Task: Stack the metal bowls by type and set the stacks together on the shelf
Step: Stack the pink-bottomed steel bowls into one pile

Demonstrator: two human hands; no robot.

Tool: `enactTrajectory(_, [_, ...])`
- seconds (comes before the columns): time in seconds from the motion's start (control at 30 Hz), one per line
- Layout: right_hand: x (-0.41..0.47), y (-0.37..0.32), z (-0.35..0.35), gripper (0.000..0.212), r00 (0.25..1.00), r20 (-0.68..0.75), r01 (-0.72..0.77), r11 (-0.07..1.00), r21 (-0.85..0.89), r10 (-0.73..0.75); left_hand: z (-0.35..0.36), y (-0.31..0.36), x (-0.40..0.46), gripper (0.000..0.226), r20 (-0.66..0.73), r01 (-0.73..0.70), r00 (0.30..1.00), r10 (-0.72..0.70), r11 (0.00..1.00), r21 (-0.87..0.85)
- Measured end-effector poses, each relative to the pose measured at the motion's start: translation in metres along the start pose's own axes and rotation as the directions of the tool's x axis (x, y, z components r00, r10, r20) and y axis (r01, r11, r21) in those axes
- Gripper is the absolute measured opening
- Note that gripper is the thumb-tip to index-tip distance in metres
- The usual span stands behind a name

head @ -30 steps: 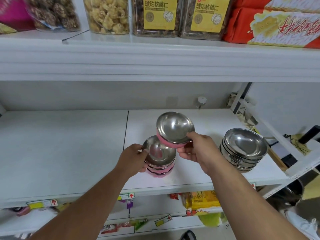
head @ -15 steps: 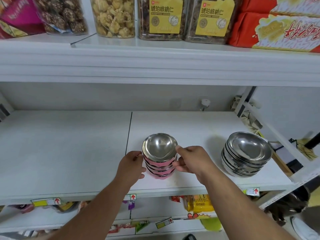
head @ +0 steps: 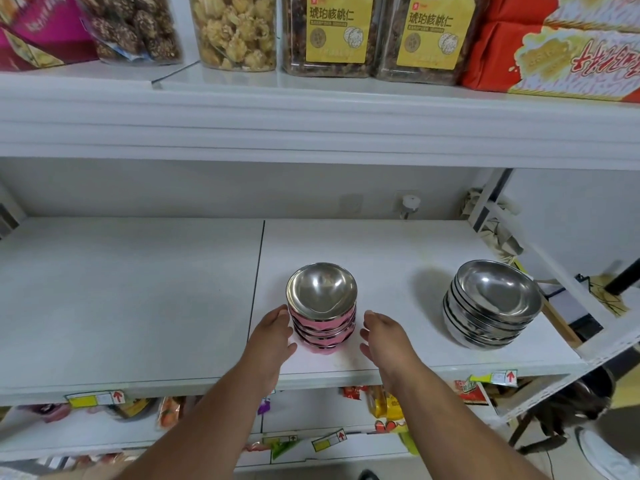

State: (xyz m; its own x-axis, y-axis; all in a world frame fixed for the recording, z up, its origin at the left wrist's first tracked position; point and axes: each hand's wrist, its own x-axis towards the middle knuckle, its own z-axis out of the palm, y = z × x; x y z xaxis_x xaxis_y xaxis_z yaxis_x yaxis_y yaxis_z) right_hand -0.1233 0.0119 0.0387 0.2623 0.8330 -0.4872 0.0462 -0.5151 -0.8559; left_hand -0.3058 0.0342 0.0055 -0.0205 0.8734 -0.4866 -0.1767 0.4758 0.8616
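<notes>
Standing upright, mouths up, pink bowl stack [head: 322,310] between left hand [head: 273,332] and right hand [head: 382,336], fingers released

Bright, even light, w/ soft shadow left of the stack of plain steel bowls [head: 491,306] on the white shelf board [head: 138,289]. Glare spots inside its top bowl. Wide-angle bend toward frame edges; blur below the shelf's front lip, esp. packets there.

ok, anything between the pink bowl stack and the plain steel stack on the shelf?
Only bare white shelf separates the pink stack and steel stack, per the head view.
</notes>
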Motion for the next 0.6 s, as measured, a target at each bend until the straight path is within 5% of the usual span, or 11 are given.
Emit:
enactTrajectory(0.33, [0.025, 0.000, 0.003, 0.038, 0.983, 0.159, -0.112, 0.980, 0.164, 0.086, 0.011, -0.001, -0.002, 0.028, 0.058, 0.073, 0.996, -0.064, 0.983, -0.169])
enactTrajectory(0.6, [0.037, -0.003, 0.013, 0.036, 0.960, 0.276, -0.097, 0.979, 0.179, 0.045, 0.008, 0.013, -0.012, 0.028, -0.082, -0.009, 0.997, -0.003, 0.989, -0.148])
